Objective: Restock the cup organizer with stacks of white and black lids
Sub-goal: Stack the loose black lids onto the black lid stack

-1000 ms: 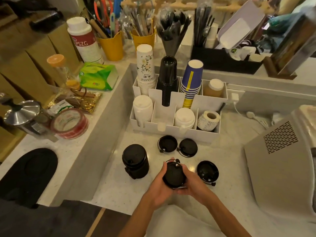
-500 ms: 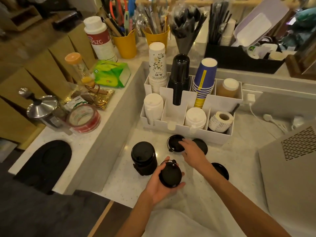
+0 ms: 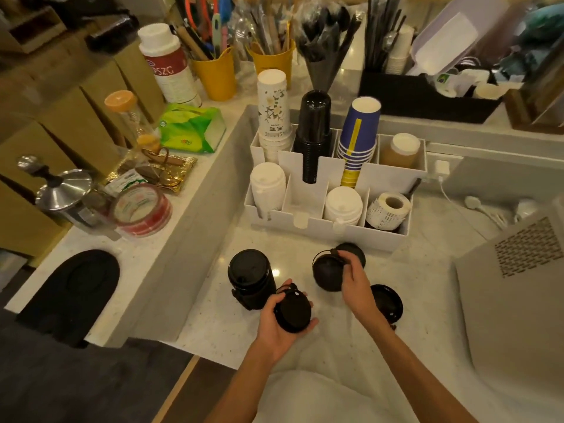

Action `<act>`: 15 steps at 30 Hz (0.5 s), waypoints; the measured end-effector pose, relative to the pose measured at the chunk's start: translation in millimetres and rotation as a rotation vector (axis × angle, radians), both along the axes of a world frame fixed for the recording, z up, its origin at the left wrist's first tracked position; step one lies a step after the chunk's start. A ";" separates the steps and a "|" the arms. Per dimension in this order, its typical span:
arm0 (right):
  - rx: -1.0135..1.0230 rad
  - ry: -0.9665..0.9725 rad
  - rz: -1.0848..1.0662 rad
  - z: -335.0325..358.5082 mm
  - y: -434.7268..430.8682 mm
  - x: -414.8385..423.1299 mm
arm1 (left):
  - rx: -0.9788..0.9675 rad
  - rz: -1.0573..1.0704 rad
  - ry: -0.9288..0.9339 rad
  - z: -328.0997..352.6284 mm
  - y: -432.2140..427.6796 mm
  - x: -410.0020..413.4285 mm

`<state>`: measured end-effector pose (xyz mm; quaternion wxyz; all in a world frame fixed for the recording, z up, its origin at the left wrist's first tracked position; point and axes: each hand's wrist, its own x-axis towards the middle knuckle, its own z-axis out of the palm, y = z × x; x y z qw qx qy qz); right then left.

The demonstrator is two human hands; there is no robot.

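The bench [image 3: 213, 315] carries the white cup organizer [image 3: 320, 232] at its back, and nothing there has altered: two front slots hold white lid stacks [image 3: 268, 187], the bare slot [image 3: 302, 203] lies between them, and no black lids are in the organizer yet. Just in front and to the left, the tall stack of black lids [image 3: 248, 276] stands where it stood a second ago, untouched.

The change is in the right hand [image 3: 355, 285]. A second ago it was cupped with the left round the small stack. Half a second ago it was reaching for the loose lids by the organizer. Now its fingers [image 3: 345, 261] pinch the rim of one loose black lid [image 3: 328, 274], lifted off the bench and tilted.

The left hand [image 3: 273, 328] holds the small stack of black lids [image 3: 293, 312] alone, fingers curled close round it, just beside the tall stack. Two lids remain flat on the bench: the far lid [image 3: 355, 251] just behind the lifted one, and the near lid [image 3: 386, 302] beside the right wrist.

I judge that gathering is under way, with loose lids joining the small stack before any reach the bare slot
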<state>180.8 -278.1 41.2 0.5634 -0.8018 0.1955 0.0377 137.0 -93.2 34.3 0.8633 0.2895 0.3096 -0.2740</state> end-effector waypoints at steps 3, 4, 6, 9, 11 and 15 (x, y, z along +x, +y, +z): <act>0.548 0.176 -0.279 2.0 -2.6 -21.1 | 0.095 -0.047 -0.044 -1.5 -8.2 0.1; 0.692 0.223 -0.346 0.0 -4.8 -28.6 | 0.098 -0.047 -0.050 -1.5 -10.9 0.4; 1.003 0.335 -0.458 0.2 -8.9 -40.3 | 0.071 -0.036 -0.050 -1.0 -15.2 1.4; 1.189 0.451 -0.431 8.2 -13.7 -47.0 | 0.034 -0.038 -0.048 0.8 -16.8 2.1; 1.093 0.445 -0.297 8.8 -15.4 -45.5 | 0.023 -0.037 -0.049 1.5 -15.8 1.9; 0.872 0.336 -0.083 5.3 0.1 -44.2 | 0.041 -0.037 -0.083 10.1 -23.9 0.9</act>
